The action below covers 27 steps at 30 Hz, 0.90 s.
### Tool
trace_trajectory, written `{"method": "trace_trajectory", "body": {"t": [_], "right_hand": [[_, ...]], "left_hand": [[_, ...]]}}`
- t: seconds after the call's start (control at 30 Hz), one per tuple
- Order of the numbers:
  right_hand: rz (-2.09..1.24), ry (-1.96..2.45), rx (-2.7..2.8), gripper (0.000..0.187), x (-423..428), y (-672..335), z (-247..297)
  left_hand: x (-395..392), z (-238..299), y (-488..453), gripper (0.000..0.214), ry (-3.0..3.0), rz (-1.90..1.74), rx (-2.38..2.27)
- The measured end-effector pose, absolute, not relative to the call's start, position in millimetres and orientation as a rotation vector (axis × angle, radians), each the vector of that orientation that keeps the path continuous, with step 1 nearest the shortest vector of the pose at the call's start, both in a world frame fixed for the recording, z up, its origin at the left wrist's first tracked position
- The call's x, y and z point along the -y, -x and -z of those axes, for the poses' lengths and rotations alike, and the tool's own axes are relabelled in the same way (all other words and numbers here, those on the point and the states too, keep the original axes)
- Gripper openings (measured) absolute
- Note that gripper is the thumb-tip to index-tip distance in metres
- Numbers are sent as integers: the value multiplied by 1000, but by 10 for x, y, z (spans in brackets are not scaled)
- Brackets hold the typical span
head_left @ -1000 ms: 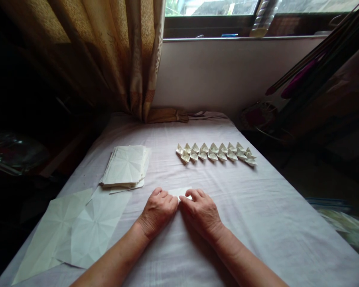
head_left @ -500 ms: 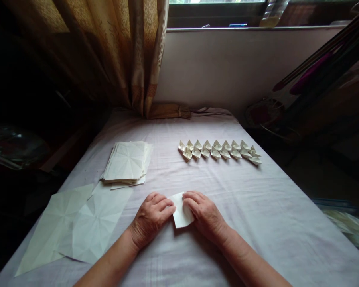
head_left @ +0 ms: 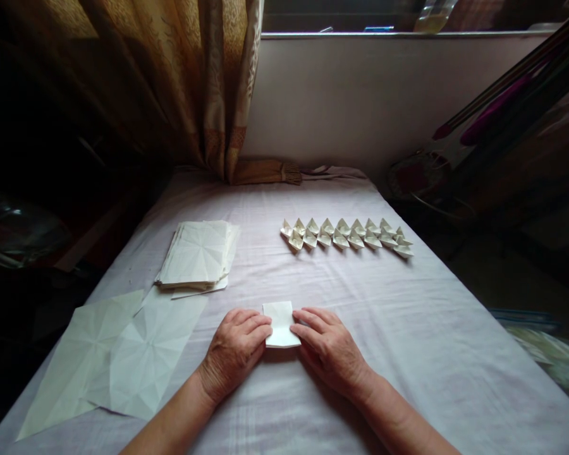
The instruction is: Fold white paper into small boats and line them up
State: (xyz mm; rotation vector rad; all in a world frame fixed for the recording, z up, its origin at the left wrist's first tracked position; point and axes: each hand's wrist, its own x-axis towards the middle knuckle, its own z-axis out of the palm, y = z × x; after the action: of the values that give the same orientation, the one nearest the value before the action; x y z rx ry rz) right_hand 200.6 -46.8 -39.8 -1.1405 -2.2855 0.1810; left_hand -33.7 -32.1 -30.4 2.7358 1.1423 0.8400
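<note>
Between my hands is a small folded square of white paper (head_left: 281, 323), held low over the cloth near the front of the table. My left hand (head_left: 239, 341) grips its left edge, thumb on top and fingers bent together. On the opposite edge my right hand (head_left: 329, 344) pinches the paper the same way, its lower fingers partly hidden beneath. The near edge of the paper looks slightly raised, with a thin folded layer showing.
A stack of creased paper sheets (head_left: 196, 253) lies to the left, with loose creased sheets (head_left: 142, 360) nearer me. Small folded paper boats (head_left: 341, 234) stand in two rows at the right back. A gold curtain (head_left: 218, 95) hangs at the back left onto the cloth-covered table (head_left: 408, 354).
The folded paper has turned from a tilt to roughly square-on, and its near edge has lifted. My right hand has shifted slightly right, to the paper's right edge.
</note>
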Motion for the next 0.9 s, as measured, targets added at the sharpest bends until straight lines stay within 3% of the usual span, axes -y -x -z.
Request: {"method": "trace_trajectory", "body": {"t": [0.33,0.7,0.83,0.9], "right_hand": [[-296,1493,2093,15,379,-1848,464],[-155,1671,1978,22,332,-1660,515],[-140,1695,1969,21,325,-1646,499],[-144,1696,1963,21,322,-1643,493]], "left_hand": [[261,371,258,13,-2433,-789,-1433],[224,393,122,20,-2315,-721,-1668],[232,418,110,6,-2351,-798,-1730],[249,424,103,15,-2416,-860,-1720]]}}
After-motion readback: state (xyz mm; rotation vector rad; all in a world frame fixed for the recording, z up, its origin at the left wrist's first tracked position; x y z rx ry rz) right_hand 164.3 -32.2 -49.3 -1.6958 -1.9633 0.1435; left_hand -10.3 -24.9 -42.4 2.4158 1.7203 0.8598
